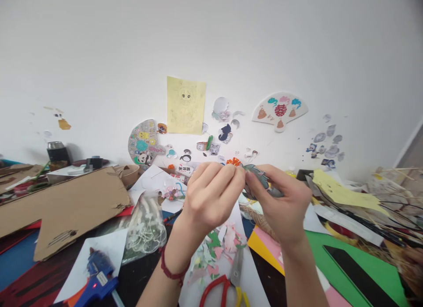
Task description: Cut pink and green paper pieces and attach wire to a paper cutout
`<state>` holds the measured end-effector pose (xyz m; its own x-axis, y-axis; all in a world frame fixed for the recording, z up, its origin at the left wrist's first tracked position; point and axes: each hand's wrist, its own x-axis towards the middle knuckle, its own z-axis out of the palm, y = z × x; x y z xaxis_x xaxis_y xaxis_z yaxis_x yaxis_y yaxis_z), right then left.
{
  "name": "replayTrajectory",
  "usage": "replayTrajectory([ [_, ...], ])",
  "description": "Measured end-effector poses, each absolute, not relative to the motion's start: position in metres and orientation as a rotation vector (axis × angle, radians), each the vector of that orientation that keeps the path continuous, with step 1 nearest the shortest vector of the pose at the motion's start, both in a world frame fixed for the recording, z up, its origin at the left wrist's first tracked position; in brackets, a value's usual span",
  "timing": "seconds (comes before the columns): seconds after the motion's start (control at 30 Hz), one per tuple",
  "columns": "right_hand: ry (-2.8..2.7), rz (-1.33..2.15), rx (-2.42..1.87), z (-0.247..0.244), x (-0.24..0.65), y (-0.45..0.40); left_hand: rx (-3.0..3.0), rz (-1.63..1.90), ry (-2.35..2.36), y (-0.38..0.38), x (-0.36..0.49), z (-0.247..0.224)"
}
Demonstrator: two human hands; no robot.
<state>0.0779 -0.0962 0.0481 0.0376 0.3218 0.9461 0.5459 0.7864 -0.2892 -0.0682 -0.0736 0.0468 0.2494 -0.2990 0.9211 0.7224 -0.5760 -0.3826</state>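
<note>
one grey-green piece [257,176] in r hand [287,199], cluttered dk tbl [134,271], wht wall [211,38]

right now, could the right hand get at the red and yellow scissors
Probably yes, but it would likely have to let go first: the right hand grips a grey-green cutout. The scissors lie on white paper with nothing visible over them.

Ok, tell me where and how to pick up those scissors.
Take the scissors by the red handle and yellow handle, coming from the near side. The handles lie toward the bottom of the view and the blades point away among the paper scraps, so this approach probably avoids the cutting edges.
</note>
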Motion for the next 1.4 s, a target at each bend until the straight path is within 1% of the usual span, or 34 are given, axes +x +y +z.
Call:
replayTrajectory([
  [0.33, -1.575, -0.288, -0.681, 0.047, 0.077, -0.096, -1.683, -1.654, -0.450, -0.075, -0.060, 0.048],
  [0.63, -1.556, -0.202, -0.675, 0.048, 0.080, -0.093, -1.727, -1.553, -0.522, -0.082, -0.063, 0.051],
  [0.83, -1.547, -0.317, -0.663, 0.047, 0.078, -0.092, -1.746, -1.672, -0.545, -0.084, -0.053, 0.048],
  [0.93, -1.512, -0.396, -0.622, 0.047, 0.078, -0.090, -1.783, -1.820, -0.564, -0.086, -0.047, 0.047],
  [1.03, -1.500, -0.414, -0.598, 0.047, 0.078, -0.088, -1.912, -2.046, -0.651, -0.093, -0.042, 0.046],
  [1.23, -1.505, -0.375, -0.583, 0.047, 0.078, -0.089, -2.339, -2.856, -0.819, -0.103, -0.038, 0.051],
  [1.3, -1.485, -0.391, -0.601, 0.047, 0.078, -0.090, -2.470, -3.055, -0.817, -0.103, -0.038, 0.053],
  [1.37, -1.459, -0.381, -0.632, 0.047, 0.078, -0.091, -2.588, -3.098, -0.785, -0.101, -0.039, 0.054],
  [1.4, -1.453, -0.355, -0.645, 0.047, 0.078, -0.092, -2.616, -3.054, -0.774, -0.100, -0.040, 0.054],
])
